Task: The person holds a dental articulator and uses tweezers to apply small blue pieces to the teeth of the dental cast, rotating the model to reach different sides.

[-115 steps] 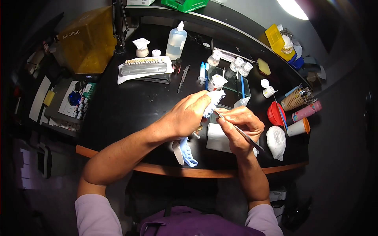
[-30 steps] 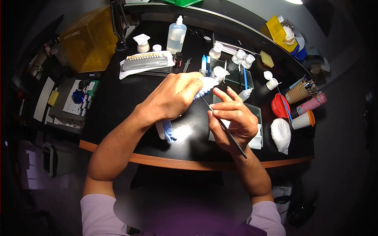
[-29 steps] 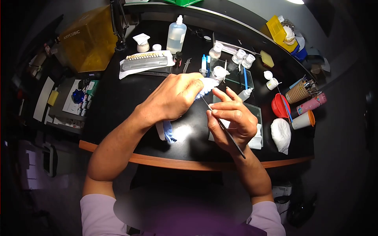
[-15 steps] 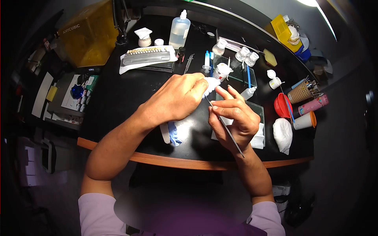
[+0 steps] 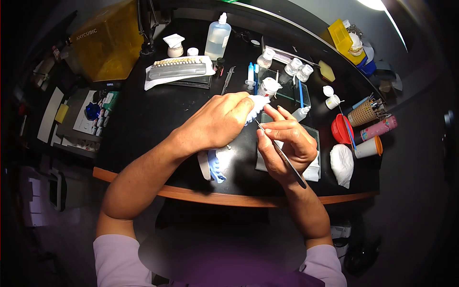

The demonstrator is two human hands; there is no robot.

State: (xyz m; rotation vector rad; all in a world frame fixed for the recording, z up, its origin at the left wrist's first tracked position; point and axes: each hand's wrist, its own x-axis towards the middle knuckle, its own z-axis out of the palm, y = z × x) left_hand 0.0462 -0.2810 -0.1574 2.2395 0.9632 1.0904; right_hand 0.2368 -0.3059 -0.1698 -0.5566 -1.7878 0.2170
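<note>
Above the middle of the black desk, my left hand (image 5: pixel 217 119) is closed on a white and pale blue dental model (image 5: pixel 257 106). My right hand (image 5: pixel 290 146) pinches a thin dark tool (image 5: pixel 288 164), its tip at the lower edge of the model. My left fingers hide part of the model. Below my left hand lies a blue toothed piece (image 5: pixel 216 166) beside a pale flat piece (image 5: pixel 204 165). Just beyond the model stands a white jar (image 5: pixel 269 87). Under my right hand is a white folded paper (image 5: pixel 313 167) on a glass plate.
A shade guide (image 5: pixel 177 70) lies on tissue at the back left, near a large clear bottle (image 5: pixel 217 39). Several small bottles stand at the back right. Right of my right hand are a red bowl (image 5: pixel 342 129), a white bag (image 5: pixel 342 165) and a white cup (image 5: pixel 369 147).
Since one second ago, the view has shifted slightly. The tool has changed its slant in my right fingers, and its back end sits further right. Both hands keep their holds.
</note>
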